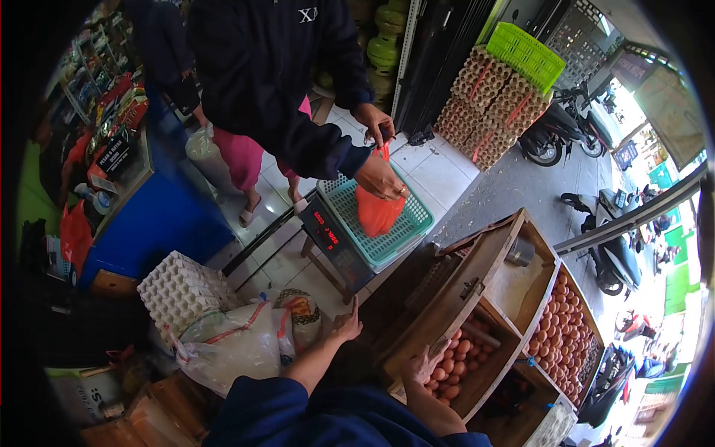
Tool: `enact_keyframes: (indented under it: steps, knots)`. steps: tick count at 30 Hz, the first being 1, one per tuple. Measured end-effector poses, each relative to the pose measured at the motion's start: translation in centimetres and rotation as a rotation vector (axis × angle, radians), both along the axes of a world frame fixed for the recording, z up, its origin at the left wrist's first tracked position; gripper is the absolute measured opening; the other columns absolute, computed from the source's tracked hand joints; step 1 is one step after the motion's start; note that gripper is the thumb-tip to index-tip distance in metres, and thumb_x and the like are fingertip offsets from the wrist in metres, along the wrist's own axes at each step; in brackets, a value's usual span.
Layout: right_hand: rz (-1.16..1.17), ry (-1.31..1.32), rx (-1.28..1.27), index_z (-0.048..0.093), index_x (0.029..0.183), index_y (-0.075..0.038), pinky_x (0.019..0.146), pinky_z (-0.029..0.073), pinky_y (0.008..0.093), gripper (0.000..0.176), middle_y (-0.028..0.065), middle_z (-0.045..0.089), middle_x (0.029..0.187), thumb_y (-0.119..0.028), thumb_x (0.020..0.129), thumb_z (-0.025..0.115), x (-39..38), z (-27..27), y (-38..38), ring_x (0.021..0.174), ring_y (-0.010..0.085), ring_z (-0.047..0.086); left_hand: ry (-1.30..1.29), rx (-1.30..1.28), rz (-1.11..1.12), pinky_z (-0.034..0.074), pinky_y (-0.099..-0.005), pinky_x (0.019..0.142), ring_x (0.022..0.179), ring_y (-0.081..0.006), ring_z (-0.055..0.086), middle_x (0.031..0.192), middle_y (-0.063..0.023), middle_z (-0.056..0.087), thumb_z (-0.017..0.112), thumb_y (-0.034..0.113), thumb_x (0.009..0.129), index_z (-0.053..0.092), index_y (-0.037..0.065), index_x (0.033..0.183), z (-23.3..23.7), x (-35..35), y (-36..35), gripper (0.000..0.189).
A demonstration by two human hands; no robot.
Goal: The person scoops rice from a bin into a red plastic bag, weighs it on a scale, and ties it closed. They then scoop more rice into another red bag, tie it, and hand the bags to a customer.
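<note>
My left hand (348, 325) is held out in the air below the scale, its index finger stretched upward, with nothing in it. On the edge of the wooden egg box rests my right hand (423, 366), fingers spread beside the brown eggs (456, 363). Ahead, a co-worker's two hands (381, 177) hold a red plastic bag (378, 212) over a teal basket (421, 217). This basket stands on a digital scale (325, 232) with red lit digits.
White egg trays (182, 290) and filled plastic bags (238, 346) lie at the left. A wooden box (514, 283) with more eggs (562, 335) stands at the right. Stacked trays (491, 104) carry a green crate (525, 58). Motorbikes (570, 127) are outside.
</note>
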State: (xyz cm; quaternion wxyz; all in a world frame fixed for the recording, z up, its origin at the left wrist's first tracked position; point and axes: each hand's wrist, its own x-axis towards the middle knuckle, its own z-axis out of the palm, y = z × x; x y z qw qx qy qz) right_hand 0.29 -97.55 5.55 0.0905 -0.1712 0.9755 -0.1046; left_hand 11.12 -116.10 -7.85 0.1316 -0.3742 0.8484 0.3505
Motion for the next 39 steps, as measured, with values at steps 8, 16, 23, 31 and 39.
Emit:
enact_keyframes:
  steps: [8, 16, 23, 31, 39]
  knots:
    - [0.030, 0.074, -0.012, 0.057, 0.114, -0.008, 0.102, 0.033, 0.0447, 0.035, 0.0217, 0.006, 0.151, -0.021, 0.082, 0.050, -0.1, -2.4, 0.9, 0.134, 0.0397, 0.022, -0.220, 0.205, 0.039, 0.048, -0.0501, 0.076, 0.080, -0.0394, 0.064, 0.092, -0.0273, 0.064, 0.057, 0.026, 0.084, -0.021, 0.007, 0.141, -1.9, 4.6, 1.2, 0.099]
    - [-0.012, -0.007, 0.006, 0.057, 0.112, -0.007, 0.102, 0.032, 0.0454, 0.035, 0.0227, 0.007, 0.150, -0.022, 0.082, 0.050, 0.1, 0.9, -0.4, 0.134, 0.0402, 0.022, -0.302, 0.246, 0.178, 0.048, -0.0455, 0.084, 0.094, -0.0397, 0.061, 0.114, -0.0271, 0.057, 0.056, 0.025, 0.084, -0.019, 0.008, 0.143, 0.4, 8.1, 1.1, 0.097]
    - [0.045, 0.068, -0.032, 0.058, 0.110, -0.006, 0.102, 0.032, 0.0452, 0.033, 0.0235, 0.009, 0.150, -0.022, 0.082, 0.050, 0.2, -0.9, 0.6, 0.133, 0.0404, 0.024, -0.325, 0.194, 0.157, 0.050, -0.0441, 0.076, 0.077, -0.0402, 0.063, 0.088, -0.0251, 0.064, 0.055, 0.031, 0.086, -0.022, 0.009, 0.142, -1.8, 10.1, 1.2, 0.097]
    - [0.007, 0.003, -0.022, 0.057, 0.112, -0.005, 0.105, 0.028, 0.0452, 0.036, 0.0251, 0.009, 0.149, -0.023, 0.082, 0.052, -0.2, 0.6, -0.3, 0.131, 0.0417, 0.024, -0.579, 0.190, 0.005, 0.010, -0.0571, 0.110, 0.140, -0.0392, -0.007, 0.152, -0.0170, -0.012, 0.056, 0.051, 0.081, 0.001, 0.014, 0.148, -3.3, 7.8, 0.0, 0.094]
    - [0.030, 0.015, -0.007, 0.058, 0.109, -0.003, 0.105, 0.029, 0.0447, 0.034, 0.0251, 0.010, 0.149, -0.017, 0.080, 0.051, -0.4, -1.4, 1.0, 0.132, 0.0419, 0.023, -0.278, 0.155, 0.538, 0.013, -0.0611, 0.107, 0.136, -0.0493, 0.004, 0.150, -0.0251, -0.003, 0.047, 0.064, 0.079, -0.001, 0.012, 0.147, -1.6, 2.1, -5.5, 0.099]
